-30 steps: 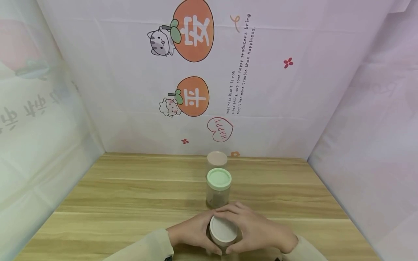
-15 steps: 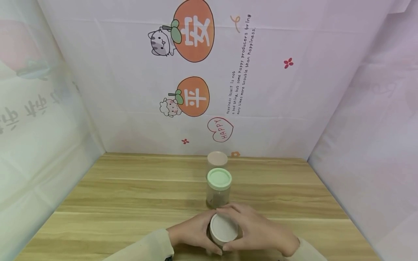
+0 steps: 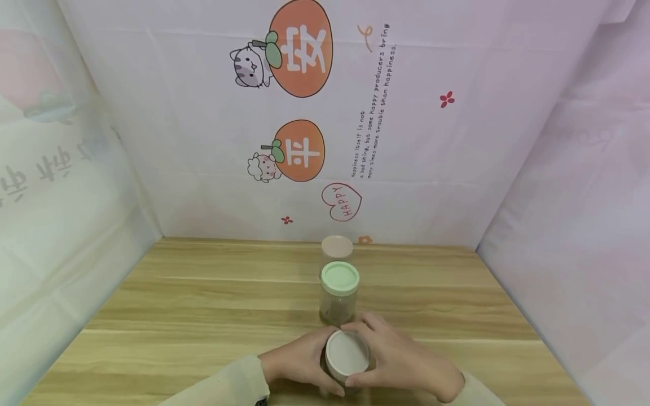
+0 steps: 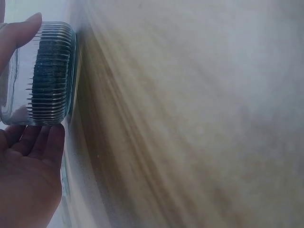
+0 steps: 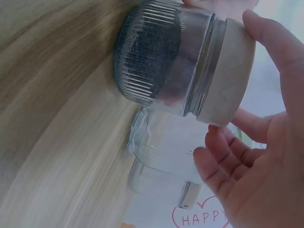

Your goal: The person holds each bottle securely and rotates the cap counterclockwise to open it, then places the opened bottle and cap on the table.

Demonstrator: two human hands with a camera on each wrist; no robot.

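A ribbed clear glass jar [image 5: 156, 57] with dark contents stands near the table's front, capped by a beige lid [image 3: 347, 353]. My left hand [image 3: 303, 361] grips the jar's glass body from the left, thumb on the near side. In the left wrist view its fingers [image 4: 47, 142] touch the side of the glass low down. My right hand [image 3: 398, 361] holds the lid by its rim, with thumb and index finger on opposite sides. The right wrist view shows the lid [image 5: 230, 71] slightly tilted on the jar's neck, the rim of the glass visible below it.
Behind the held jar stands a glass jar with a green lid [image 3: 340, 279]. Farther back, by the wall, is another jar with a pinkish beige lid [image 3: 337, 247]. Printed white cloth walls [image 3: 416, 141] enclose the wooden table [image 3: 213, 304] at the back and sides.
The fingers of my right hand have shifted round the lid's rim, the thumb slightly to the left and the index finger to the right. My left hand stays on the jar.
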